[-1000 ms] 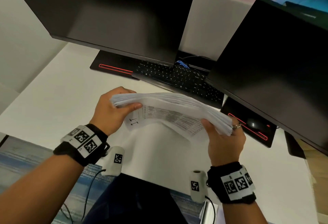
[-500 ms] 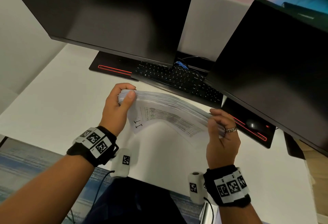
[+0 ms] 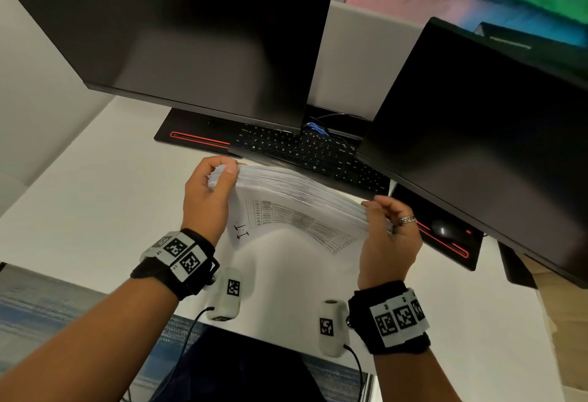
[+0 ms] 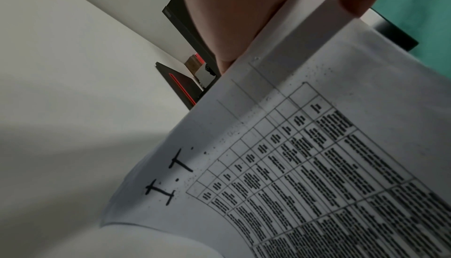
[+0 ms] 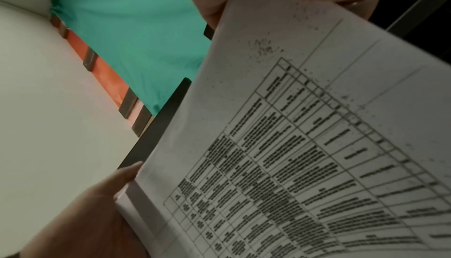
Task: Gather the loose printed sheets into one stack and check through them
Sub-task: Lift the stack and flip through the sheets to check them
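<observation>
A thick stack of printed sheets (image 3: 296,198) is held in the air above the white desk (image 3: 95,198), bowed so its underside faces me. That underside shows a printed table and handwritten "I.T" (image 4: 171,175). My left hand (image 3: 210,191) grips the stack's left end, thumb on top and fingers wrapped behind. My right hand (image 3: 386,226), wearing a ring, pinches the right end with its fingers curled over the edge. The same bottom sheet (image 5: 305,146) fills the right wrist view, with the left hand's fingers (image 5: 97,204) at its far edge.
Two dark monitors (image 3: 203,42) (image 3: 483,134) lean over the desk's far side. A black keyboard (image 3: 305,150) lies just beyond the stack, and a mouse (image 3: 444,230) sits under the right monitor. The desk's near edge is close to my body.
The stack has risen slightly and bowed more. My left thumb now lies over the stack's top edge, and my right fingers have come up over the right end.
</observation>
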`<act>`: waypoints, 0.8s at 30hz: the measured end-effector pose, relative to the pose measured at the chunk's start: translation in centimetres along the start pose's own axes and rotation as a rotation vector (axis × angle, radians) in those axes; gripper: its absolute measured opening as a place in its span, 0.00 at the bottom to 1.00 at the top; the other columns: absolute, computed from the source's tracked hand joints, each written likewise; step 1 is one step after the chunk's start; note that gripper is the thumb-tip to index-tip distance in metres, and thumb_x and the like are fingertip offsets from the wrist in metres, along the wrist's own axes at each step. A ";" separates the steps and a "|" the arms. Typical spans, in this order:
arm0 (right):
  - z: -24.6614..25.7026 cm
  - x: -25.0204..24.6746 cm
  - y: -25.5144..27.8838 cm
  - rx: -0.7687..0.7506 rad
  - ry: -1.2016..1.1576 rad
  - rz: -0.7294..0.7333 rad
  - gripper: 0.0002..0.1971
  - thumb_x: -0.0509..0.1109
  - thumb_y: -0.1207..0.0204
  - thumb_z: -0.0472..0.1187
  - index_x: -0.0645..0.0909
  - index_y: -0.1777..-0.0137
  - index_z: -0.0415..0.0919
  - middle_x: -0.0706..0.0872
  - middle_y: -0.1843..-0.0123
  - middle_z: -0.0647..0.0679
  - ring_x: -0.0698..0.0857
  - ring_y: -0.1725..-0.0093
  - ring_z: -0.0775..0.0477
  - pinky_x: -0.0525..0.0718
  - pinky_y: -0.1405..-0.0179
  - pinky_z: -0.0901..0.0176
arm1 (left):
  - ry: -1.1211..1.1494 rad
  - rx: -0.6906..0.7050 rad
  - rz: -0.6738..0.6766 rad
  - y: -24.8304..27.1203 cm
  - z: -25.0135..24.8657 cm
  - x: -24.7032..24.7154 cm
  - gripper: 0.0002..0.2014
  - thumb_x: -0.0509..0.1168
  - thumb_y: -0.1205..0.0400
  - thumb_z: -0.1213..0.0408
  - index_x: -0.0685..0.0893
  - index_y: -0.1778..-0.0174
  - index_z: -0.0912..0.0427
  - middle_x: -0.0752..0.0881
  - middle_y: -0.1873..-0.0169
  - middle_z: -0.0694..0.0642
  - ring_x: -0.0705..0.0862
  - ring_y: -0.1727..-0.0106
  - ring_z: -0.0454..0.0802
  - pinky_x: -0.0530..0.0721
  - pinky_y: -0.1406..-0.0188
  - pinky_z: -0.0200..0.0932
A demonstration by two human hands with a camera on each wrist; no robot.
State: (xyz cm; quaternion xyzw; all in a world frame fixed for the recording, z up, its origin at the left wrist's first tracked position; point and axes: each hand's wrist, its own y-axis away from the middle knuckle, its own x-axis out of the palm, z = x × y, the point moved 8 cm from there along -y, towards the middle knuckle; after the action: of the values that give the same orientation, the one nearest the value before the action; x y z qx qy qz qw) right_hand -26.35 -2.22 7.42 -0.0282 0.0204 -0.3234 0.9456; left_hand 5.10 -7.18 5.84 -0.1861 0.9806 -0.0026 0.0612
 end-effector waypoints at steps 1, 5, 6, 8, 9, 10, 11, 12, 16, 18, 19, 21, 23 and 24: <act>-0.1 0.0 0.0 0.007 -0.006 -0.002 0.11 0.73 0.22 0.34 0.85 0.53 0.53 0.90 0.56 0.53 0.87 0.59 0.63 0.83 0.61 0.71 | -0.002 0.003 -0.006 0.0 -0.1 0.0 0.08 0.64 0.15 0.52 0.84 0.49 0.51 0.90 0.48 0.54 0.86 0.49 0.48 0.85 0.50 0.46; 0.2 0.3 0.1 -0.031 0.015 0.002 0.07 0.71 0.18 0.37 0.83 0.44 0.47 0.88 0.52 0.53 0.86 0.59 0.67 0.84 0.61 0.73 | -0.022 0.027 -0.023 -0.1 -0.6 0.0 0.09 0.63 0.13 0.53 0.83 0.44 0.52 0.90 0.47 0.46 0.87 0.45 0.47 0.86 0.45 0.48; 0.2 0.3 0.2 -0.038 0.021 0.002 0.06 0.71 0.18 0.37 0.83 0.43 0.46 0.87 0.52 0.53 0.86 0.59 0.67 0.84 0.62 0.73 | -0.021 0.028 -0.023 -0.2 -0.7 0.0 0.09 0.63 0.14 0.52 0.84 0.44 0.51 0.90 0.47 0.45 0.87 0.43 0.49 0.85 0.42 0.51; 0.1 0.3 0.3 -0.039 0.033 0.007 0.07 0.70 0.17 0.38 0.83 0.41 0.44 0.87 0.52 0.53 0.85 0.60 0.67 0.83 0.63 0.74 | -0.014 0.011 -0.031 -0.3 -0.6 -0.1 0.09 0.64 0.17 0.50 0.84 0.46 0.48 0.91 0.48 0.44 0.85 0.41 0.50 0.83 0.38 0.54; 0.0 0.3 0.3 -0.038 0.037 0.006 0.06 0.70 0.17 0.38 0.83 0.42 0.44 0.87 0.52 0.53 0.85 0.59 0.68 0.83 0.63 0.75 | -0.020 -0.006 -0.038 -0.5 -0.5 -0.1 0.09 0.64 0.18 0.50 0.85 0.47 0.46 0.90 0.48 0.44 0.85 0.41 0.51 0.83 0.37 0.55; 0.0 0.2 0.3 -0.037 0.041 -0.004 0.06 0.69 0.17 0.36 0.83 0.43 0.44 0.87 0.52 0.54 0.85 0.58 0.68 0.82 0.62 0.75 | -0.032 -0.024 -0.046 -0.7 -0.5 -0.1 0.08 0.65 0.18 0.51 0.86 0.48 0.45 0.89 0.48 0.44 0.84 0.41 0.52 0.82 0.36 0.57; -0.1 0.1 0.3 -0.039 0.042 -0.026 0.07 0.68 0.17 0.33 0.83 0.44 0.45 0.88 0.52 0.54 0.85 0.56 0.70 0.82 0.59 0.76 | -0.041 -0.036 -0.052 -0.8 -0.4 -0.1 0.07 0.65 0.18 0.52 0.86 0.48 0.45 0.89 0.47 0.46 0.84 0.40 0.53 0.82 0.34 0.59; -0.1 0.0 0.2 -0.041 0.040 -0.047 0.09 0.67 0.17 0.31 0.83 0.45 0.46 0.88 0.52 0.54 0.84 0.55 0.70 0.81 0.56 0.77 | -0.042 -0.040 -0.056 -1.0 -0.3 -0.1 0.07 0.65 0.18 0.54 0.87 0.48 0.45 0.88 0.46 0.47 0.84 0.40 0.53 0.81 0.33 0.60; -0.2 0.2 0.3 -0.020 0.050 -0.060 0.17 0.65 0.19 0.29 0.83 0.52 0.56 0.90 0.52 0.53 0.84 0.59 0.65 0.80 0.61 0.75 | -0.052 -0.035 -0.032 -1.1 -0.4 0.1 0.08 0.64 0.19 0.52 0.86 0.47 0.43 0.87 0.44 0.48 0.83 0.39 0.52 0.80 0.32 0.60; -0.1 0.1 0.1 -0.018 0.049 -0.080 0.20 0.64 0.20 0.27 0.84 0.54 0.58 0.91 0.54 0.55 0.83 0.62 0.62 0.80 0.63 0.74 | -0.042 -0.042 -0.001 -1.3 -0.3 0.3 0.10 0.63 0.20 0.54 0.84 0.45 0.41 0.87 0.42 0.52 0.83 0.39 0.54 0.80 0.32 0.61; -0.1 0.0 -0.1 -0.020 0.042 -0.076 0.20 0.64 0.20 0.28 0.84 0.54 0.58 0.91 0.54 0.56 0.84 0.61 0.62 0.81 0.61 0.74 | -0.023 -0.044 0.013 -1.3 -0.3 0.3 0.11 0.63 0.21 0.54 0.83 0.43 0.40 0.87 0.42 0.54 0.84 0.40 0.52 0.81 0.33 0.58; 0.1 0.3 -0.4 -0.019 0.059 -0.026 0.16 0.67 0.19 0.31 0.85 0.52 0.57 0.90 0.54 0.57 0.87 0.57 0.64 0.85 0.58 0.71 | 0.014 -0.030 0.068 -1.2 -0.3 0.4 0.17 0.66 0.20 0.55 0.78 0.35 0.43 0.84 0.44 0.52 0.85 0.46 0.39 0.86 0.43 0.44; 0.3 0.3 -0.7 -0.024 0.110 0.022 0.16 0.68 0.19 0.31 0.84 0.49 0.57 0.89 0.52 0.58 0.86 0.57 0.66 0.84 0.59 0.71 | 0.056 -0.040 0.203 -0.7 -0.2 1.1 0.25 0.72 0.19 0.63 0.70 0.29 0.47 0.82 0.45 0.48 0.87 0.52 0.33 0.87 0.56 0.32; 0.4 0.2 -0.9 -0.026 0.128 0.037 0.16 0.68 0.19 0.31 0.84 0.47 0.56 0.89 0.51 0.58 0.86 0.57 0.67 0.84 0.59 0.70 | 0.057 -0.059 0.257 -0.6 0.3 1.3 0.30 0.75 0.22 0.67 0.70 0.28 0.47 0.83 0.46 0.48 0.89 0.53 0.34 0.87 0.58 0.32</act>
State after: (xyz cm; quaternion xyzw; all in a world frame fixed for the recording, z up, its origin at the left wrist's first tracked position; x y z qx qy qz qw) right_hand -26.67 -3.05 7.86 -0.0194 0.0856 -0.3067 0.9477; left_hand 4.10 -8.18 5.38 -0.0607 0.9974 0.0288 0.0277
